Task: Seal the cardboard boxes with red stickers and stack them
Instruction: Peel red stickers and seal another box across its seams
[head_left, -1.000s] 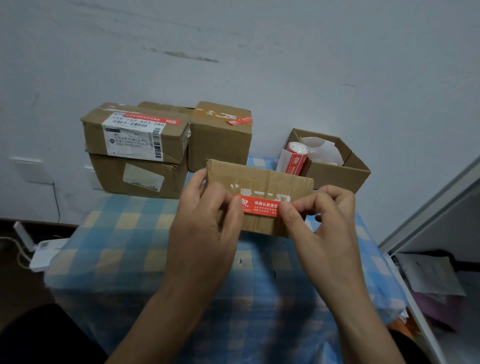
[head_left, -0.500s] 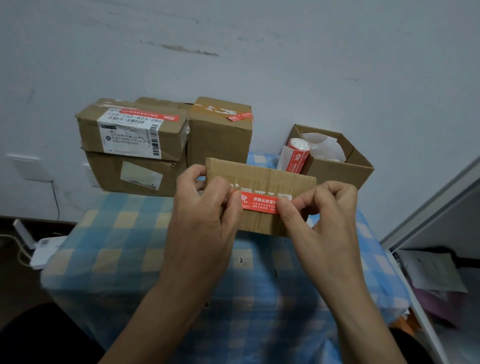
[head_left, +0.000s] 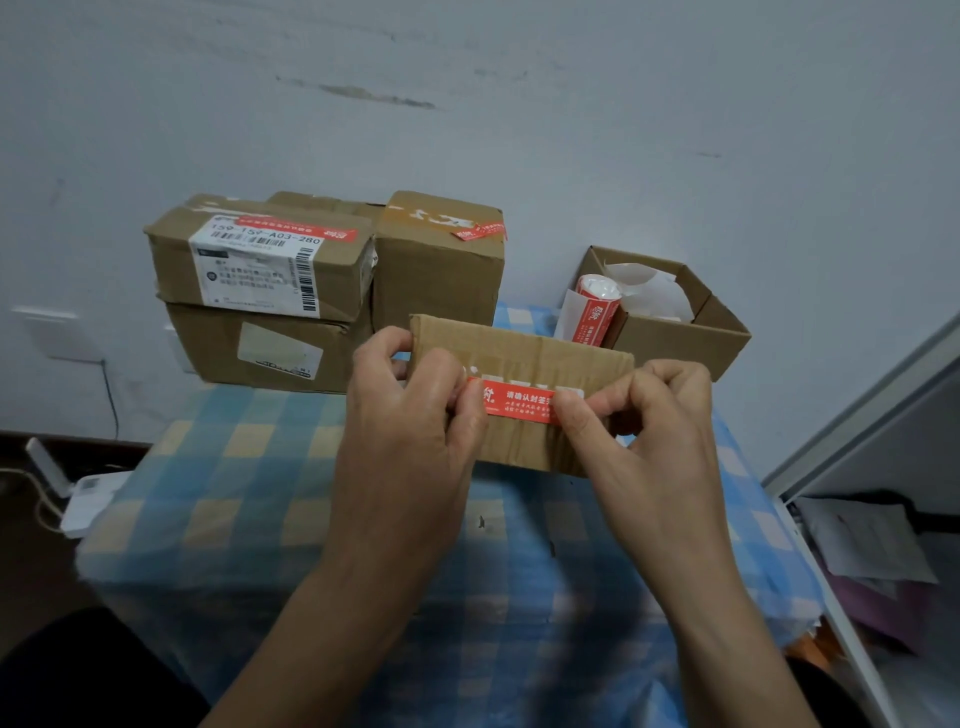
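Crosswise above the checked table (head_left: 291, 499), the small box (head_left: 524, 358) is gripped by the left hand (head_left: 415, 415); the right hand (head_left: 649, 415) pinches its red sticker (head_left: 517, 404), lengthwise along it.

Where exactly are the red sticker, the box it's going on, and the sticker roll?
red sticker (head_left: 519, 405), head view, its printed middle.
cardboard box (head_left: 540, 353), head view, bare face above the sticker.
sticker roll (head_left: 597, 309), head view, its red side.
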